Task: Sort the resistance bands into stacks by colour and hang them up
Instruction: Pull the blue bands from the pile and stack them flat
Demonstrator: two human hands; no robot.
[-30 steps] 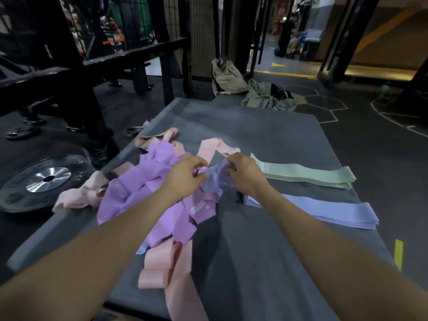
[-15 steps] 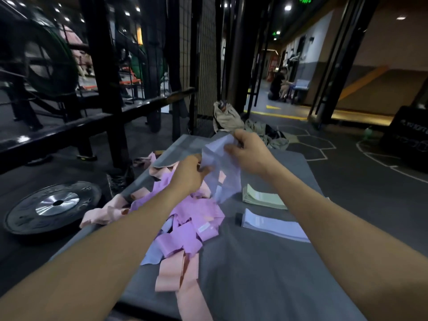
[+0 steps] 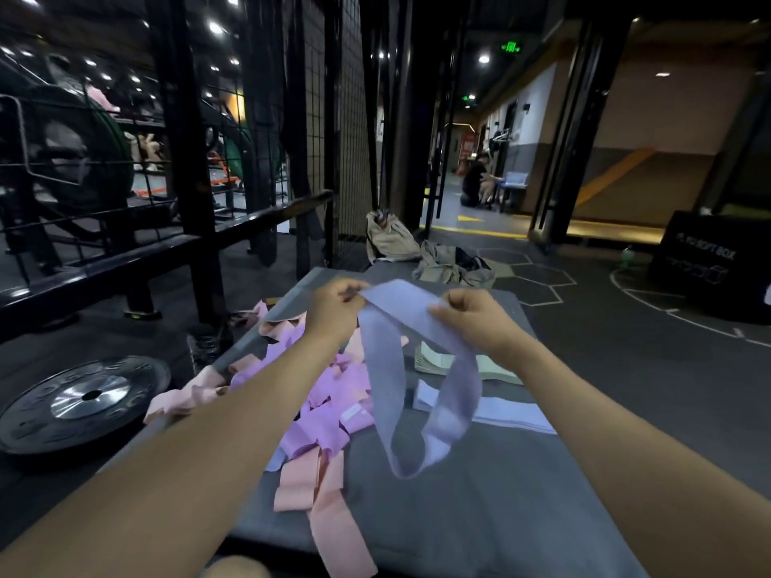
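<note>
Sorting under way | left hand (image 3: 333,310) and right hand (image 3: 471,317) each pinch the top of a pale lilac stretchy loop band (image 3: 417,369), lifted above the grey padded mat (image 3: 479,515) | done: flat green stack (image 3: 438,360), lilac stack (image 3: 500,415), right | left: tangled purple-and-pink heap (image 3: 317,410); nothing hung.

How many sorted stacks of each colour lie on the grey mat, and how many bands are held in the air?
Green stack: 1
Lilac-blue stack: 1
Lilac-blue band, pinched by left hand and right hand: 1
Total: 3
The loose pink and purple heap is too tangled to count.
</note>
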